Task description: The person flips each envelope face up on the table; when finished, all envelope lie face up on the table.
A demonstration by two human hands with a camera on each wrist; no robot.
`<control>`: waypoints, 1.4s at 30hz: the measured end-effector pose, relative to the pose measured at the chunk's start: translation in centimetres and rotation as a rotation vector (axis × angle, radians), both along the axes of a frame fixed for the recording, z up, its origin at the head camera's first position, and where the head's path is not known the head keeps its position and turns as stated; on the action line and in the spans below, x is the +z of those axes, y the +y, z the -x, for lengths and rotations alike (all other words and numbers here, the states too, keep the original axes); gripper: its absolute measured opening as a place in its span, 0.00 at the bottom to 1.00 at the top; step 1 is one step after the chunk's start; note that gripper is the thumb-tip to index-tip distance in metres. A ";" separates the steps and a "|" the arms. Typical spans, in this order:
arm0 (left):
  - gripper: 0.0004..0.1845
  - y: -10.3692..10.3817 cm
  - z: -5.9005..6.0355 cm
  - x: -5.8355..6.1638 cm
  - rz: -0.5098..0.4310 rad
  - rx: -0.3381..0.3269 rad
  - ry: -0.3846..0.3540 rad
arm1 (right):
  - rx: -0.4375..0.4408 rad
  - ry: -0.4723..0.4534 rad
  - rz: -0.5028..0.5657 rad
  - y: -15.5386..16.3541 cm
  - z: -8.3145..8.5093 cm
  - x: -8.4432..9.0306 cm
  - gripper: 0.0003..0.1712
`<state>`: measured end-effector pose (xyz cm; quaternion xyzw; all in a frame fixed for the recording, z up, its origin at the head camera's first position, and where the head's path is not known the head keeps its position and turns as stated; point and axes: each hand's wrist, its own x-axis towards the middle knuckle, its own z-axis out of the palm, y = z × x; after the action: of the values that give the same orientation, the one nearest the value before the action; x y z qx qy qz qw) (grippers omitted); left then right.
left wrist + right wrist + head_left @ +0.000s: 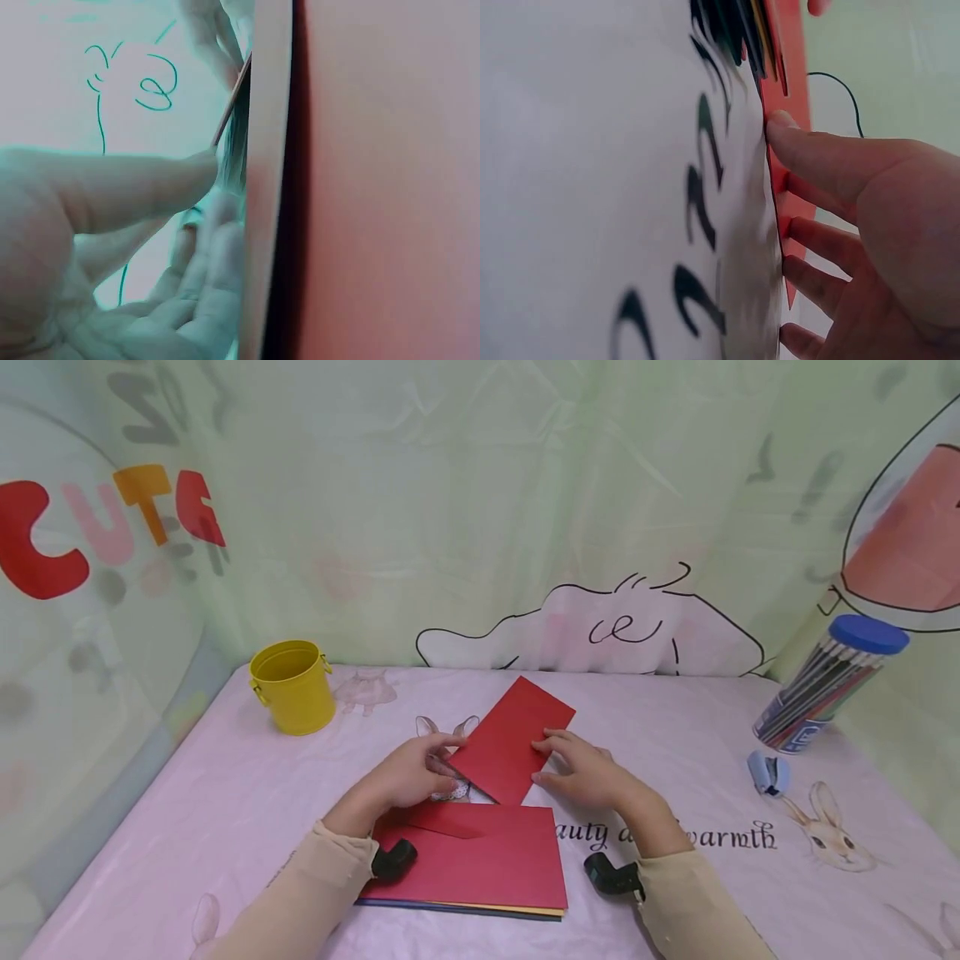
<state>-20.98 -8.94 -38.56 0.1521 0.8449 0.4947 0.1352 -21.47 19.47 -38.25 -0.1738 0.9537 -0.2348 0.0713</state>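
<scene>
A folded red sheet of paper lies aslant on the table, between both hands. At its left edge is my left hand, index finger against the edge and thumb near the lower corner. Seen from the left wrist, that thumb meets the thin paper edge, with the other fingers loosely bent. My right hand touches the sheet's right edge with spread, relaxed fingertips, which the right wrist view shows along the red sheet. Nearer me lies a stack of coloured sheets, red on top, partly covered by the left wrist.
A yellow bucket stands at the back left. A clear tub of pencils with a blue lid stands at the right, a small blue stapler before it. A printed cloth covers the table; a patterned curtain hangs behind.
</scene>
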 end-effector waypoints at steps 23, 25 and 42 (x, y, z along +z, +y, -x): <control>0.23 0.9 -0.2 -0.5 0.005 0.034 0.079 | -0.008 0.058 0.016 -0.6 0.0 -0.4 0.38; 0.22 0.9 -0.1 -0.6 -0.028 0.087 0.075 | -0.005 0.057 0.009 -0.6 0.0 -0.4 0.38; 0.22 -0.4 0.8 -0.3 -0.141 0.120 -0.053 | -0.270 0.039 0.033 0.2 0.6 -0.3 0.40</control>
<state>-21.77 -9.32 -38.87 0.0971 0.8116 0.5642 0.1166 -22.04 19.69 -38.52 -0.0494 0.9656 -0.2547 0.0176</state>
